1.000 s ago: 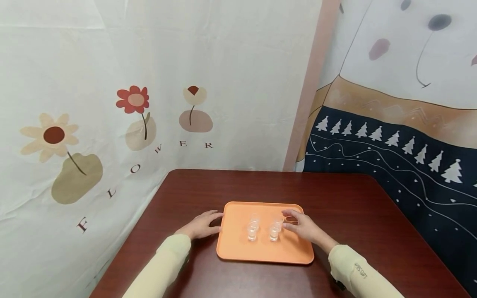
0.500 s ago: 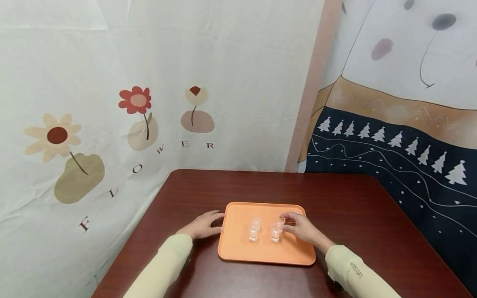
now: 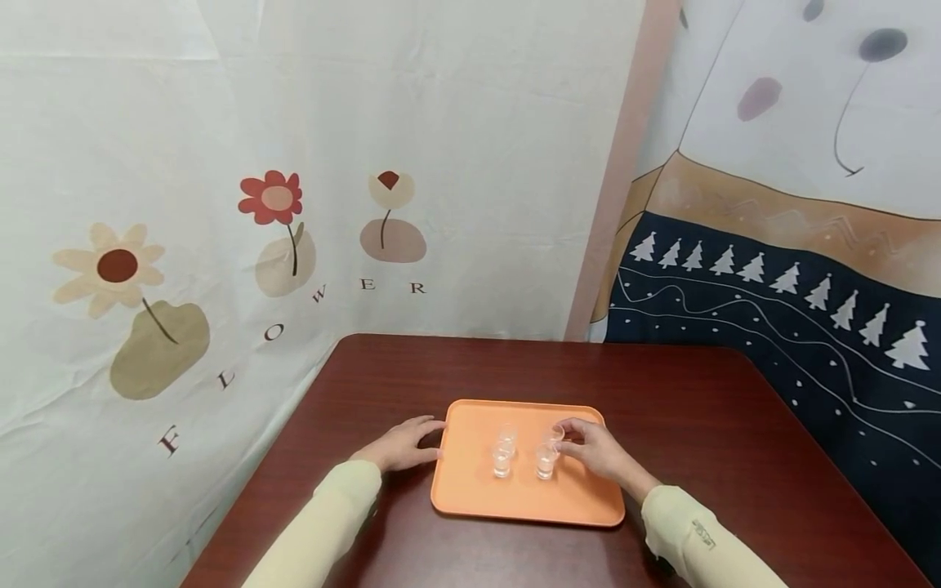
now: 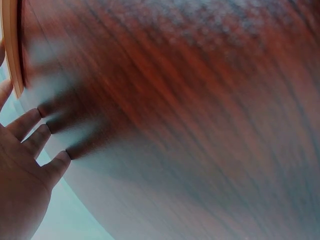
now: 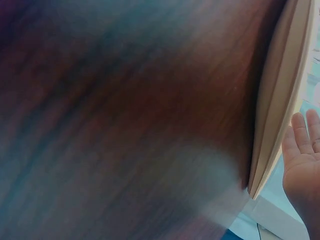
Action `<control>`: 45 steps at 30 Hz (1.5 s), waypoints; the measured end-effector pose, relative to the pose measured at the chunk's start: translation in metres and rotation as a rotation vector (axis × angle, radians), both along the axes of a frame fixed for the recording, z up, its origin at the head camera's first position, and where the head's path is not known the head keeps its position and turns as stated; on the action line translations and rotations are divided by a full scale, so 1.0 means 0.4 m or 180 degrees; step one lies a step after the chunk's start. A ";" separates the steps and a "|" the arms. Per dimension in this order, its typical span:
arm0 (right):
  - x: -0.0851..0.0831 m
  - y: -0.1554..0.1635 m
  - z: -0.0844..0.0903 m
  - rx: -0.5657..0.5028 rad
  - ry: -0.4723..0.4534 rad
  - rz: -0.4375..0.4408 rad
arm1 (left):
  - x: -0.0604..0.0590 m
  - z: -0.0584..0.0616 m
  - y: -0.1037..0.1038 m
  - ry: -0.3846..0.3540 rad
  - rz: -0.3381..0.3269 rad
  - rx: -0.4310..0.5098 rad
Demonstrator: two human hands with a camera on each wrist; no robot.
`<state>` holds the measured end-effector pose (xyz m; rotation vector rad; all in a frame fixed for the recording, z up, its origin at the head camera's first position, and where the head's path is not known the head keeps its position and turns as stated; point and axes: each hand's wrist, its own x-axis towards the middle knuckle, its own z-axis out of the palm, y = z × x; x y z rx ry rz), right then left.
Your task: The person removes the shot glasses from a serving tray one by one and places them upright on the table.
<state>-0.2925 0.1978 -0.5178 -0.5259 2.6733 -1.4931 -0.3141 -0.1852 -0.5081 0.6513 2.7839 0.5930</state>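
An orange tray (image 3: 466, 494) lies on the table with several small clear glasses on it, in two short rows. My left hand (image 3: 400, 445) is at the tray's left edge, thumb and fingers spread and straight, fingertips right at the rim. On the right side, my right hand (image 3: 597, 451) reaches over the tray and pinches the far right glass (image 3: 556, 434) between thumb and fingers. In front of that one stands the near right glass (image 3: 545, 465). The near left glass (image 3: 501, 466) and far left glass (image 3: 508, 437) stand apart from both hands.
The dark red wooden table (image 3: 412, 371) extends around the tray on all sides. Behind it hangs a pale cloth (image 3: 485, 163) printed with flowers, and at the right a dark cloth (image 3: 684, 314) with white trees.
My right thumb and fingers have closed in on the far right glass from its right side. My left hand stays at the tray's left edge. The whole view has shifted slightly.
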 end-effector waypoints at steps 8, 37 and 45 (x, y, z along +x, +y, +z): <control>-0.012 0.004 0.033 -0.0022 0.0221 -0.0415 | 0.002 0.008 0.001 0.0005 0.0052 0.0006; -0.093 0.217 0.048 0.0016 -0.0156 -0.2032 | 0.010 0.013 0.012 -0.0022 0.0036 -0.0041; -0.098 0.211 0.024 0.0106 -0.0246 -0.2003 | 0.014 0.012 0.013 -0.0024 0.0069 -0.0024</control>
